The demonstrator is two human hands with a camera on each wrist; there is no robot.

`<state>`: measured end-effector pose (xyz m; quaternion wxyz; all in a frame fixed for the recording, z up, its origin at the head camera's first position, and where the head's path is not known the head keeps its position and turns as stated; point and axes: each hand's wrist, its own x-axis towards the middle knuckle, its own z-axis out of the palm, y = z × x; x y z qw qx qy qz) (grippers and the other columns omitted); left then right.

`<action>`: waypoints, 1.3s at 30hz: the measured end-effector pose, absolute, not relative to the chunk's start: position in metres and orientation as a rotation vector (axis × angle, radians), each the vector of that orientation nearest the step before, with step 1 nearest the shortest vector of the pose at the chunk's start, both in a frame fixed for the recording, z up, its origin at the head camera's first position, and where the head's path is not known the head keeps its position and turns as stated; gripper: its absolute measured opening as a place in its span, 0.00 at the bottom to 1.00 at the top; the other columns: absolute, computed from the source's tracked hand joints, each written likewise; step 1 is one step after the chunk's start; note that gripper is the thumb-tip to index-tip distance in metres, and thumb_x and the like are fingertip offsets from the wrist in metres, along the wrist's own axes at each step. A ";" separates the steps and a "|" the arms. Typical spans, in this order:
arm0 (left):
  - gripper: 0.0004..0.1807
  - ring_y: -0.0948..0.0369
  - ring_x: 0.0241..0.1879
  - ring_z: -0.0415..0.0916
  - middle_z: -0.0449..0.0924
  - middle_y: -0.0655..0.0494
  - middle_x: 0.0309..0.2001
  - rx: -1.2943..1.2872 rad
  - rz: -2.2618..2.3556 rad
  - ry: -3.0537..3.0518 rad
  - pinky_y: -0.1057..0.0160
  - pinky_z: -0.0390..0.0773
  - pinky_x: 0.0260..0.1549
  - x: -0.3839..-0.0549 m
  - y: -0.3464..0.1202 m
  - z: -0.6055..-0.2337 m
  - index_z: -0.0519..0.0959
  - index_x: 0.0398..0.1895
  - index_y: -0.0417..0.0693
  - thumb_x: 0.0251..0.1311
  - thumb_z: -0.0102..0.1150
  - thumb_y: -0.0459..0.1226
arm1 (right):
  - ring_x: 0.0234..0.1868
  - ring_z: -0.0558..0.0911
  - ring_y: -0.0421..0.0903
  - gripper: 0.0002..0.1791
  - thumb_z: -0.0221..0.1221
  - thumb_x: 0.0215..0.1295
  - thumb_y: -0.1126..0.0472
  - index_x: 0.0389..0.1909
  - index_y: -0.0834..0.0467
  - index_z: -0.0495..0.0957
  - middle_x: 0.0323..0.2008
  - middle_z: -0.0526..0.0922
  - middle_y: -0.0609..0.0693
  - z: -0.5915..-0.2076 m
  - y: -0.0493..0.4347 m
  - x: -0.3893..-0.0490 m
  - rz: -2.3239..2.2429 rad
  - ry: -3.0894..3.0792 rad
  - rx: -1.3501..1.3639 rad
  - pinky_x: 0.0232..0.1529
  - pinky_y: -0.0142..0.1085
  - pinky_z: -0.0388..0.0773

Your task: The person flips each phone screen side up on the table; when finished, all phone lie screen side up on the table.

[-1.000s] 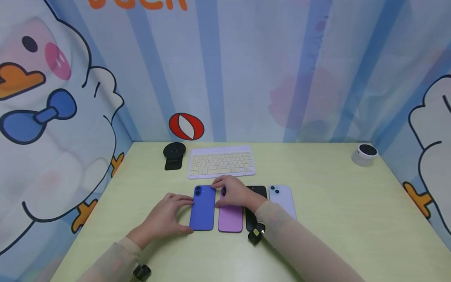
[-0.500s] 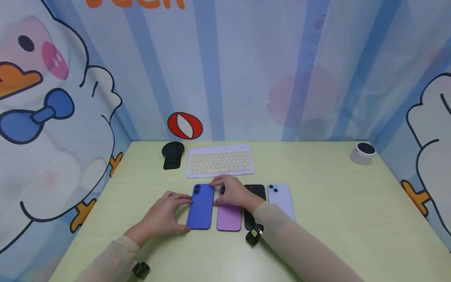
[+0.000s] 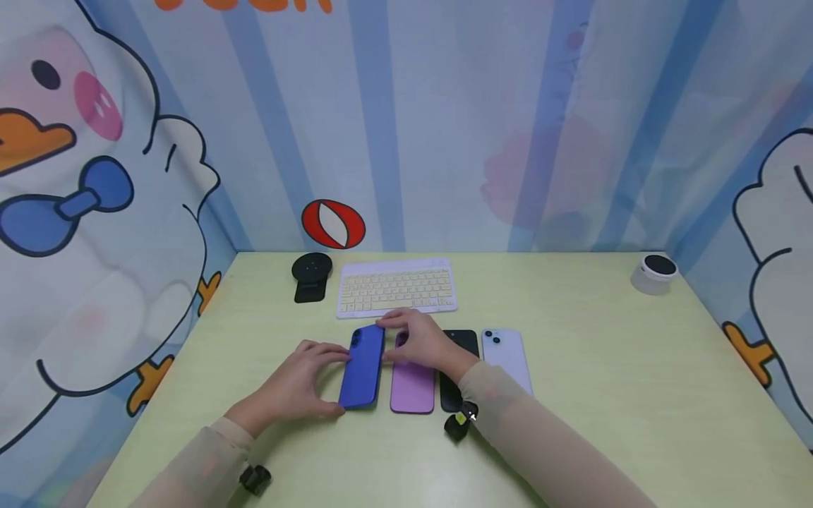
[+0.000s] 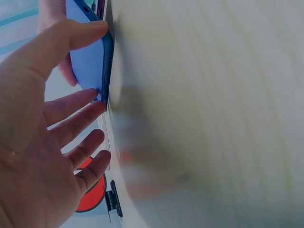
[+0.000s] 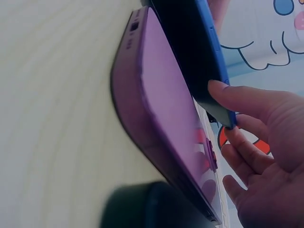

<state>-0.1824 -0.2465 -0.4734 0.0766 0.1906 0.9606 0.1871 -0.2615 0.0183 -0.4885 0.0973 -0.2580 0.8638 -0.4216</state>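
Blue phone (image 3: 360,368), lower middle of frame, has its right edge tipped up off the table (image 3: 603,367) now, with the right hand (image 3: 420,346) pinching that edge and the left hand (image 3: 293,389) just touching the other side, fingers loosely extended. Right hand and sleeve (image 3: 540,437) cover chunks of the pink phone (image 3: 413,389) and black phone (image 3: 466,341); orange lettering (image 3: 224,7) up top is cropped, can't really read it.

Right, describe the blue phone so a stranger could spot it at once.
On the table, find the pale keyboard near the far edge. On its near side, the blue phone is between the left hand and the right hand. Unlike the pink phone beside it, lying flat, this one is blue and tilted, its right edge raised.
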 end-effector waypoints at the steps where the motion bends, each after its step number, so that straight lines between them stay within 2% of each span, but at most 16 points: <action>1: 0.47 0.52 0.68 0.65 0.74 0.57 0.71 0.586 0.569 2.876 0.44 0.70 0.67 -0.183 -0.246 -0.474 0.77 0.69 0.56 0.41 0.81 0.59 | 0.73 0.72 0.54 0.37 0.79 0.52 0.58 0.66 0.51 0.80 0.67 0.78 0.50 -0.488 0.019 -0.261 -1.263 2.555 -0.760 0.72 0.48 0.69; 6: 0.48 0.52 0.66 0.66 0.73 0.55 0.71 0.645 0.642 2.867 0.43 0.71 0.65 -0.185 -0.247 -0.479 0.76 0.69 0.56 0.40 0.82 0.58 | 0.74 0.71 0.53 0.38 0.78 0.54 0.55 0.68 0.49 0.78 0.69 0.77 0.49 -0.486 0.020 -0.260 -1.307 2.553 -0.769 0.72 0.49 0.68; 16: 0.49 0.56 0.63 0.66 0.76 0.60 0.68 0.597 0.829 2.801 0.45 0.72 0.64 -0.179 -0.244 -0.481 0.74 0.70 0.58 0.39 0.84 0.54 | 0.75 0.69 0.51 0.39 0.78 0.54 0.49 0.69 0.45 0.77 0.70 0.76 0.46 -0.486 0.011 -0.253 -1.363 2.547 -0.822 0.74 0.50 0.65; 26: 0.49 0.53 0.62 0.67 0.75 0.55 0.65 0.594 0.948 2.760 0.45 0.75 0.59 -0.181 -0.245 -0.472 0.72 0.71 0.64 0.41 0.83 0.53 | 0.75 0.69 0.51 0.39 0.77 0.56 0.48 0.69 0.48 0.77 0.71 0.75 0.47 -0.483 0.006 -0.253 -1.400 2.549 -0.852 0.74 0.52 0.66; 35: 0.50 0.56 0.63 0.66 0.72 0.65 0.68 0.633 0.949 2.790 0.46 0.74 0.60 -0.178 -0.246 -0.455 0.68 0.73 0.67 0.43 0.84 0.50 | 0.74 0.71 0.50 0.39 0.77 0.55 0.46 0.68 0.49 0.79 0.69 0.77 0.46 -0.483 -0.001 -0.251 -1.457 2.571 -0.824 0.73 0.51 0.68; 39: 0.50 0.57 0.63 0.65 0.71 0.66 0.69 0.636 0.941 2.793 0.46 0.74 0.60 -0.178 -0.247 -0.449 0.68 0.74 0.66 0.44 0.83 0.51 | 0.73 0.72 0.50 0.37 0.78 0.54 0.47 0.67 0.49 0.79 0.69 0.78 0.47 -0.482 -0.004 -0.251 -1.473 2.576 -0.850 0.73 0.50 0.68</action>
